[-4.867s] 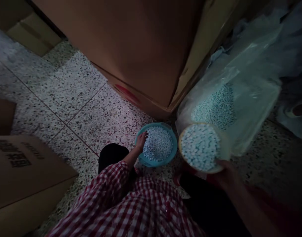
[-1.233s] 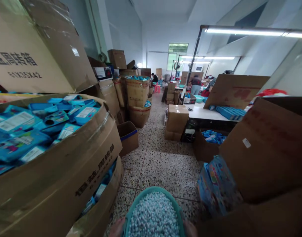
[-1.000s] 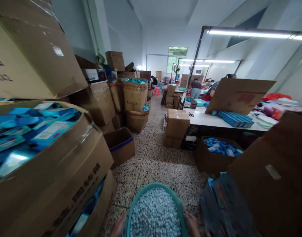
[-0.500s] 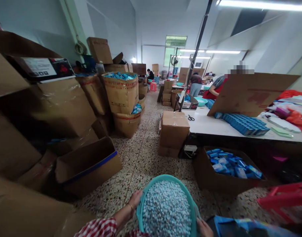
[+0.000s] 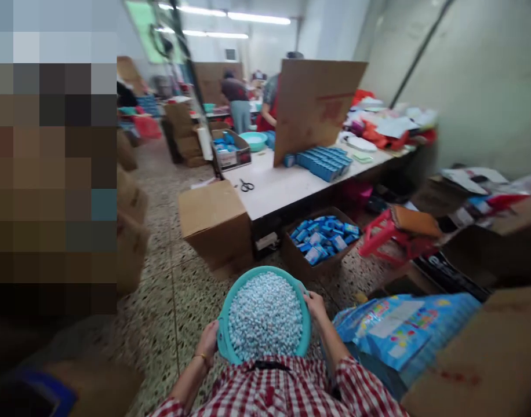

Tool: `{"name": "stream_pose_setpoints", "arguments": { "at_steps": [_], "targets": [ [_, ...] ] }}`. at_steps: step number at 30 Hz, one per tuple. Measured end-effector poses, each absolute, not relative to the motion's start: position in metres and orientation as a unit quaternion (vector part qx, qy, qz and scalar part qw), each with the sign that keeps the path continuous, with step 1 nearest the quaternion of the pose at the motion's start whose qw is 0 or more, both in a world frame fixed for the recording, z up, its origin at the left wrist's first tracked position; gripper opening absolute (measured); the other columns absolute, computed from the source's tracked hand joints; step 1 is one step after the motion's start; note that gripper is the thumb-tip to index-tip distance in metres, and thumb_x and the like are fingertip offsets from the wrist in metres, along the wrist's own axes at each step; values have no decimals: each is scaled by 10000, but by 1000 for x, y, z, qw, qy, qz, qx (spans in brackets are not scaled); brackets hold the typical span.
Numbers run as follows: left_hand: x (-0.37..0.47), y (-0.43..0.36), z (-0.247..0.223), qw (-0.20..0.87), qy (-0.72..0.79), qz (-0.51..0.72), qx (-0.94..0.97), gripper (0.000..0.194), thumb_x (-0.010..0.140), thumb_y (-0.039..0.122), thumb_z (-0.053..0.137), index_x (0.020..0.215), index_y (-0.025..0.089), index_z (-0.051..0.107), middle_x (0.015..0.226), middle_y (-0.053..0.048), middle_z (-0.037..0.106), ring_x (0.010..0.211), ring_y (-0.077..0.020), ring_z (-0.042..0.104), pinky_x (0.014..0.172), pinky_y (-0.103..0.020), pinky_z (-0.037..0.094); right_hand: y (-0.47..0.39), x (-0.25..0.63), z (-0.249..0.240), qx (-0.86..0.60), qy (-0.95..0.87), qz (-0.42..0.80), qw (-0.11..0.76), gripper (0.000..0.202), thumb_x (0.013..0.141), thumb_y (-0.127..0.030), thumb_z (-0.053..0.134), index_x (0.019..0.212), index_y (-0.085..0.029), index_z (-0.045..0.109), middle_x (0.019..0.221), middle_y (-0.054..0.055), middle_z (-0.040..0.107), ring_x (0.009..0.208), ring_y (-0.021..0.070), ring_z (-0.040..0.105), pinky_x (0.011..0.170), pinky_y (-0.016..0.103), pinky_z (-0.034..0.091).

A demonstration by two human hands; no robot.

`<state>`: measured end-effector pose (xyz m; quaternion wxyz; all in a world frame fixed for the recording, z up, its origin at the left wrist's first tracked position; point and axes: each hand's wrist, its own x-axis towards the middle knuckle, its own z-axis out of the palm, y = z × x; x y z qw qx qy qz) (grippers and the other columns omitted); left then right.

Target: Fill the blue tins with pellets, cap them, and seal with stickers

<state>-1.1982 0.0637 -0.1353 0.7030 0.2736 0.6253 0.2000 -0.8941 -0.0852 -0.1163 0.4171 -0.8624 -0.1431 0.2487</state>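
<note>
A round teal basin point(image 5: 224, 313) full of small pale blue and white pieces point(image 5: 265, 315) is held level in front of my checked shirt. My left hand point(image 5: 208, 341) grips its left rim, fingers wrapped round the edge. On the opposite side my right hand point(image 5: 314, 304) is closed on the rim near a handle. Beyond the basin stands a carton of small blue packets point(image 5: 324, 237), partly under the white table point(image 5: 276, 191). The basin does not touch the table.
A closed carton point(image 5: 215, 217) stands at the table's left end. Scissors point(image 5: 247, 185), blue boxes point(image 5: 324, 162) and an upright cardboard sheet point(image 5: 315, 107) are on the table. People work behind. To the right are a red stool point(image 5: 398, 231) and a blue printed bag point(image 5: 404, 327).
The view has swung to the right, so the table now lies straight ahead and the stool and bag show more fully. The basin has come closer to my body, still in both hands.
</note>
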Motion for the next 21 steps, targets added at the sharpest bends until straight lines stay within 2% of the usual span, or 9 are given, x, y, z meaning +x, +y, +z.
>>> {"name": "stream_pose_setpoints", "arguments": {
  "at_steps": [3,8,15,21],
  "targets": [
    [-1146,126,-130,711,617,152,302,113,813,171,470,751,145,561,535,16,584,477,-112,538,537,-219,452,-66,-862,-125,-863,-74,227,444,402,573,-357,564,851,-120,730,871,96,716,820,248,650,685,286,506],
    [-1065,188,-110,706,598,93,368,112,822,186,484,817,146,588,622,-1,635,520,-106,570,578,-211,468,-55,-821,-116,-861,-4,199,469,420,584,-336,562,902,-109,715,887,97,713,821,236,647,691,277,500],
    [-968,220,-112,700,570,60,425,123,809,209,526,844,131,614,664,-14,663,528,-109,585,585,-215,482,-38,-733,-113,-869,12,181,460,437,588,-316,524,917,-93,707,891,101,710,821,237,646,713,292,494],
    [-869,204,-119,688,612,115,373,109,813,180,519,834,149,621,645,-16,666,601,-133,637,621,-223,503,-12,-595,-110,-877,-75,214,424,415,621,-295,508,939,-112,702,875,82,713,804,237,643,725,307,491]
  ]
}}
